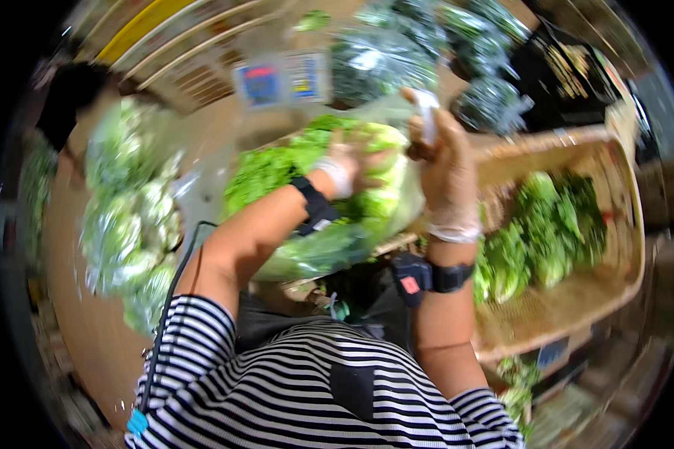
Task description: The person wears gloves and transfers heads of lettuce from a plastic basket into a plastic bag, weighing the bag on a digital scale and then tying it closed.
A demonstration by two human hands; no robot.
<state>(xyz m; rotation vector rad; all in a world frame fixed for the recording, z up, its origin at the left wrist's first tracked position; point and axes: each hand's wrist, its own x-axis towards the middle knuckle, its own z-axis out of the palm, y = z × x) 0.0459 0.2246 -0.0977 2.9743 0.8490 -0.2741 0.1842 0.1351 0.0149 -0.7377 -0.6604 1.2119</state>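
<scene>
A clear plastic bag (410,196) lies in front of me with green leafy lettuce (264,174) in and around its mouth. My left hand (351,160), in a thin clear glove, rests on a pale lettuce head (387,140) at the bag's right side; motion blur hides whether its fingers grip. Raised at the bag's upper right edge is my right hand (446,151), also gloved. Its fingers close on a bunched part of the bag, and a white strip (428,112) shows between thumb and fingers. Black straps circle both wrists.
To the right, a tan crate (561,320) holds several lettuces (545,241). Bagged lettuces (129,224) lie on the left of the brown tabletop (84,331). Bagged dark greens (382,62), a black crate (556,67) and slatted crates (202,78) stand beyond. Another person's arm (92,112) is at upper left.
</scene>
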